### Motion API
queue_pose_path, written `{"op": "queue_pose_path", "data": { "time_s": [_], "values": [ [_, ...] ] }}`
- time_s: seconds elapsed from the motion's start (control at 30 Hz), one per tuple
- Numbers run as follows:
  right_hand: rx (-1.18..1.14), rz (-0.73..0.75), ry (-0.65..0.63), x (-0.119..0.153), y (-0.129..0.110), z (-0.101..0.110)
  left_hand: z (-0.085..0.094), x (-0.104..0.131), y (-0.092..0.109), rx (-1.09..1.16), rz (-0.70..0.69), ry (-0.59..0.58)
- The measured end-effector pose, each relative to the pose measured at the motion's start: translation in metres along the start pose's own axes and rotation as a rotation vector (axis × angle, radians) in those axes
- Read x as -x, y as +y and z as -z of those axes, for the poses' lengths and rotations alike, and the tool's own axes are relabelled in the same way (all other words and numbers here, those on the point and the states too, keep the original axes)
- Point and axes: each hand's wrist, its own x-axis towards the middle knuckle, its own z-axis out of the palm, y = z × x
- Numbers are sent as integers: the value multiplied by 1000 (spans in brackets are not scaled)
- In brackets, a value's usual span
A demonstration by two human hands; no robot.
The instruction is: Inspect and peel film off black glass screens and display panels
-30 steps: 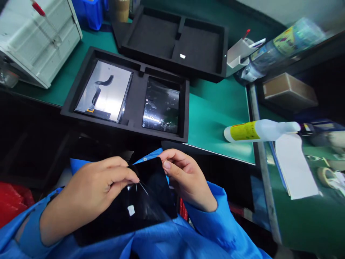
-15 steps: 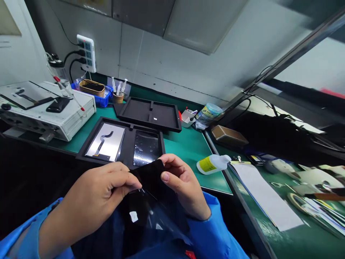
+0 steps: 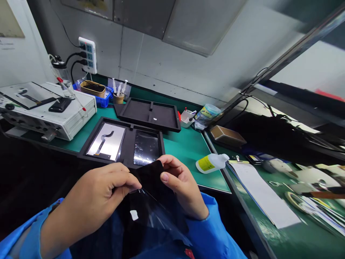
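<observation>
My right hand (image 3: 185, 185) grips the upper right corner of a black glass panel (image 3: 151, 177), thumb on its front face. With thumb and forefinger pinched, my left hand (image 3: 104, 192) holds the edge of a clear protective film (image 3: 161, 214). The film hangs away from the panel and falls across my lap. A small white sticker (image 3: 134, 215) shows below my left fingers. Just beyond my hands lies a black foam tray (image 3: 128, 147). Its left recess holds a silver-backed screen with a flex cable (image 3: 107, 142), its right one a shiny dark panel (image 3: 146, 147).
Behind is a second foam tray (image 3: 165, 115). A squeeze bottle with a yellow label (image 3: 211, 163) lies on the green mat to the right, near a clipboard (image 3: 262, 194). At left stands a white machine (image 3: 67, 120), with a blue basket (image 3: 104, 101) beyond it.
The view has shifted slightly. My hands keep nearly the same grip, and the film's folds below them have moved a little.
</observation>
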Motion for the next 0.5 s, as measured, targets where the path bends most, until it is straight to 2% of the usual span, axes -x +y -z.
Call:
{"op": "queue_pose_path", "data": {
  "time_s": [0.5],
  "values": [
    [13,14,28,-5,5,1,1,0,-3,-26,23,-13]
  ]
}}
